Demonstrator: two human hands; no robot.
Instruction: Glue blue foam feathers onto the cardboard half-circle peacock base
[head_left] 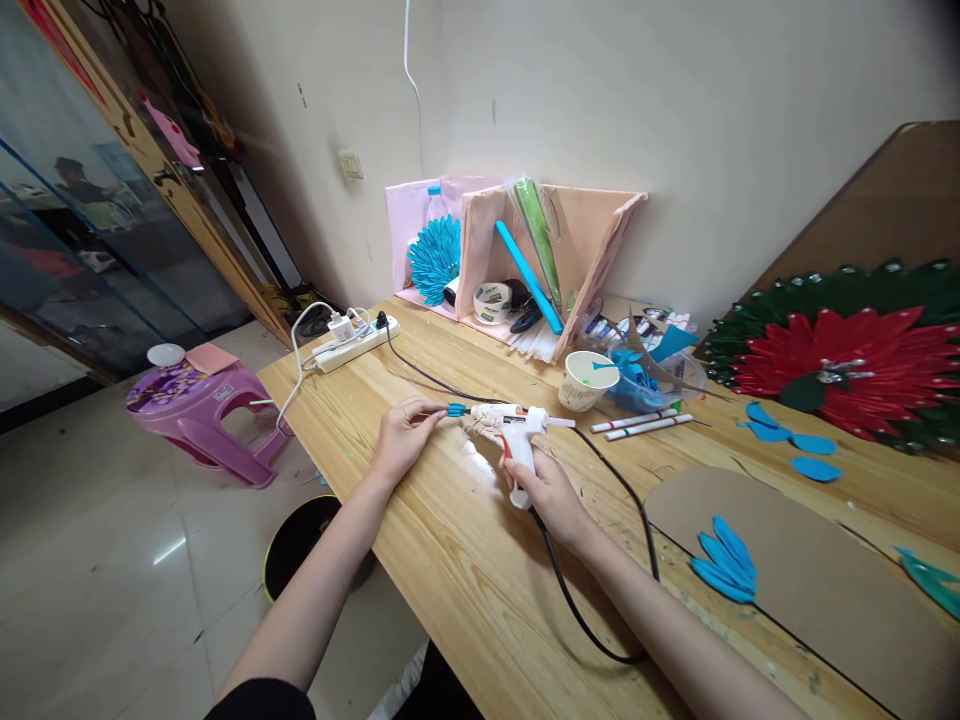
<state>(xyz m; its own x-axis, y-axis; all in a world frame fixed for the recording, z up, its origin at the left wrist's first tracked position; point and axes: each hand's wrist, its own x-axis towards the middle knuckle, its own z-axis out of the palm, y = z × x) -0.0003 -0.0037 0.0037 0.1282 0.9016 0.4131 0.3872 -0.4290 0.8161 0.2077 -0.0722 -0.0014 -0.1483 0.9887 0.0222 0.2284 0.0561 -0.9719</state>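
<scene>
Left hand (405, 435) pinches small blue piece (456, 410) at one end, presumably light, easily creased; right hand (555, 495) grasps rigid-looking glue gun (519, 436) by its handle, likely the safest hold.

Pink stool (244, 445) near a round dark bin (289, 545).

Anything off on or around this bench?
Two minor things: light-blue scraps lie on the floor beside the black bin, not in it; the black cable loops under the right forearm, where it might snag.
</scene>
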